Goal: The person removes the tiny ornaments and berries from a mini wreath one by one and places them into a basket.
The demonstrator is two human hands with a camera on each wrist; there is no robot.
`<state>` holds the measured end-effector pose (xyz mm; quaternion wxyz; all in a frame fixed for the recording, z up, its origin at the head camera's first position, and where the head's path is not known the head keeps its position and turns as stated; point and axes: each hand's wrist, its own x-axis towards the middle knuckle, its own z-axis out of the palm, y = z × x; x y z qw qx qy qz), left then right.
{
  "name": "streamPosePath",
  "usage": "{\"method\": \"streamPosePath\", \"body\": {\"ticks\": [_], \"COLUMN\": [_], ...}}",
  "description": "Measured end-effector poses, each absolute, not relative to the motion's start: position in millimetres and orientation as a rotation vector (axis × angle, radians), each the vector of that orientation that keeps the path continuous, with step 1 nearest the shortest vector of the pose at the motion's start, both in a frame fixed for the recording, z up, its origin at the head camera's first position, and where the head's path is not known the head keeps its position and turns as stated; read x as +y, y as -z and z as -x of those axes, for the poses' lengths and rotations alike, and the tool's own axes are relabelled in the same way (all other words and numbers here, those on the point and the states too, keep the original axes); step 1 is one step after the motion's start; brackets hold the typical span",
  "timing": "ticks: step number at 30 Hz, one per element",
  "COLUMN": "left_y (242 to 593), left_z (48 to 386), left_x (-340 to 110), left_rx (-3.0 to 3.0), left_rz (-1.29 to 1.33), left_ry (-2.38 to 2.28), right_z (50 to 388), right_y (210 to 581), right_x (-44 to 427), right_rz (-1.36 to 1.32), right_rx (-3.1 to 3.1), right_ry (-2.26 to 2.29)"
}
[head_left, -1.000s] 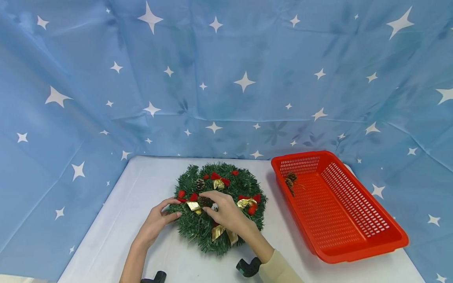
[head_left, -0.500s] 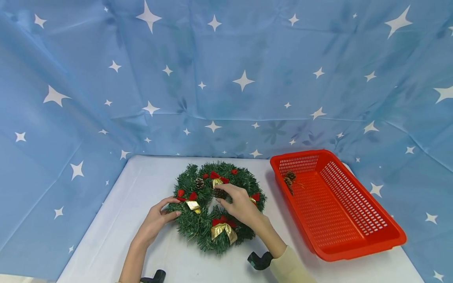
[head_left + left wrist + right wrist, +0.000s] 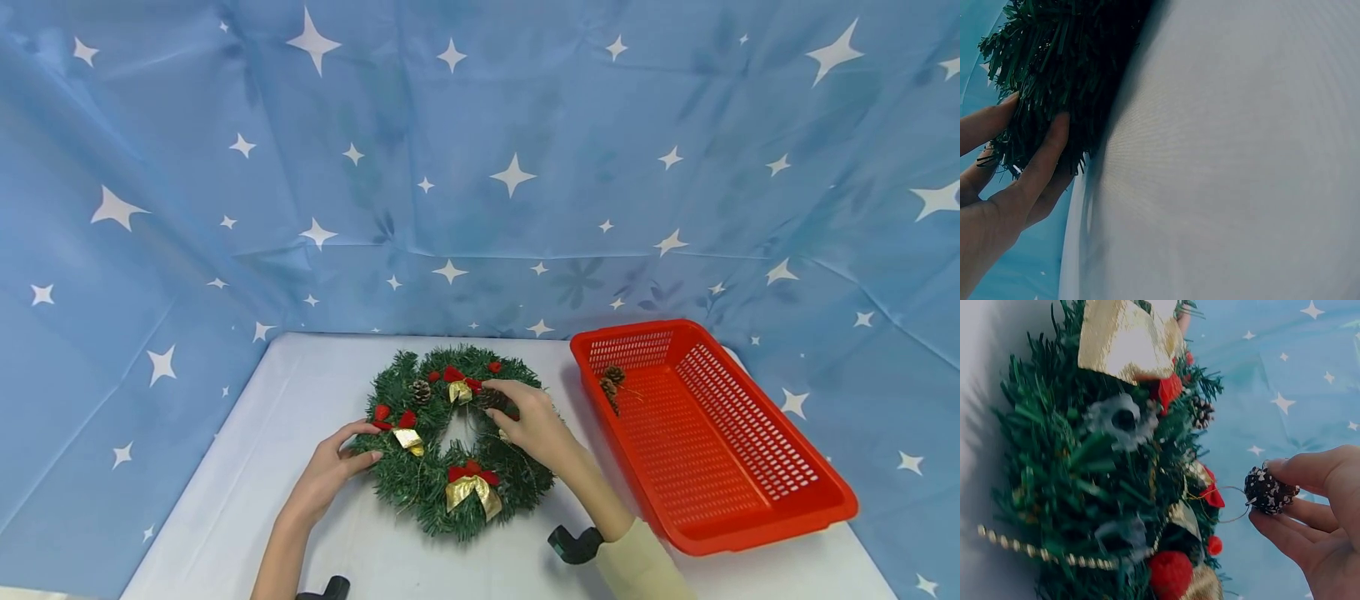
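A green wreath [image 3: 412, 492] with red-and-gold bows lies on the white table. My left hand [image 3: 324, 477] grips its left edge; in the left wrist view, the fingers and thumb of that hand [image 3: 1019, 178] lie around the greenery [image 3: 1066, 69]. A pine cone [image 3: 491, 401] is pinched in my right hand [image 3: 538, 429] over the upper right of the wreath's ring. The right wrist view shows this cone [image 3: 1270, 491], white-flecked with a thin wire loop, between the thumb and fingers of the hand [image 3: 1322, 515], apart from the greenery.
A red basket [image 3: 697, 433] stands to the right of the wreath, with several small pine cones [image 3: 612, 385] near its left wall. Another cone [image 3: 421, 391] sits on the wreath's upper left. A blue curtain [image 3: 480, 208] with white stars rises behind the table.
My right hand has moved to the right and slightly farther back with the pine cone, from beside the left bow across the ring. My left hand has stayed on the wreath's left edge.
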<state>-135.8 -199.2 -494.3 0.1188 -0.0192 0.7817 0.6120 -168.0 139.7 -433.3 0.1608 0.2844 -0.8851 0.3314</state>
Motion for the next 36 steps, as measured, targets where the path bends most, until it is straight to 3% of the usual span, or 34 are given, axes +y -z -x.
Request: {"method": "streamPosePath", "body": {"ticks": [36], "left_y": [494], "left_z": [136], "left_x": [-200], "left_rx": [2.294], "left_rz": [0.041], "left_ry": [-1.785], "right_z": [171], "right_y": [409], "right_x": [189], "right_rz": [-0.715], "right_rx": [-2.526], "right_ry": [-0.894]}}
